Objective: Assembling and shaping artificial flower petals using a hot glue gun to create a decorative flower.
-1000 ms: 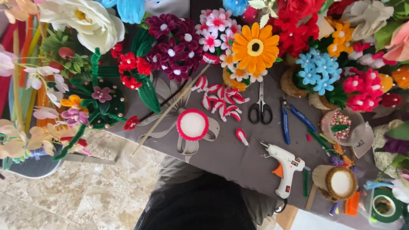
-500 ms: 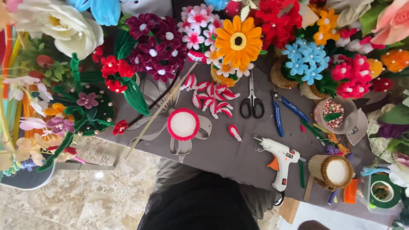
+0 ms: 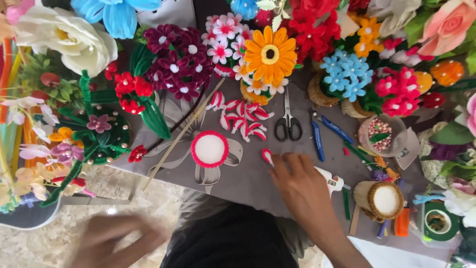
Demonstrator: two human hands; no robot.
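Left hand (image 3: 116,240) low at the bottom left, off the table over the tiled floor (image 3: 64,193), heavily blurred, fingers look loosely spread with nothing in them, cannot tell more. Above it at the far left, a big white flower (image 3: 59,37) and a blue flower (image 3: 116,15), then a dark green pipe-cleaner bouquet (image 3: 101,131) with a small purple bloom and red flowers beside it. On the grey table cover (image 3: 248,183) a thin wooden stick (image 3: 181,136) lies slanted, lower end past the table edge. Just right of the stick, a round white disc with a red fuzzy rim (image 3: 209,149) lies flat near the front edge, untouched, well apart from the left hand and near the right hand. Behind it, a loose cluster of about 10 red-and-white petals (image 3: 243,119), and 1 single red-and-white petal (image 3: 267,156) lies apart at the front. Right hand (image 3: 297,181) reaches across the table, fingers extended and slightly spread, fingertips touching or just beside that single petal, not closed on anything. The hand lies over a white glue gun (image 3: 333,181), partly hiding it. Behind, an orange daisy (image 3: 270,53), black scissors (image 3: 288,124) lying flat, 2 blue-handled tools (image 3: 327,134). Further right, a blue flower cluster (image 3: 347,77), a clear cup of beads (image 3: 381,135), a jute-wrapped spool with white top (image 3: 384,198), green tape roll (image 3: 437,221) at the far right.
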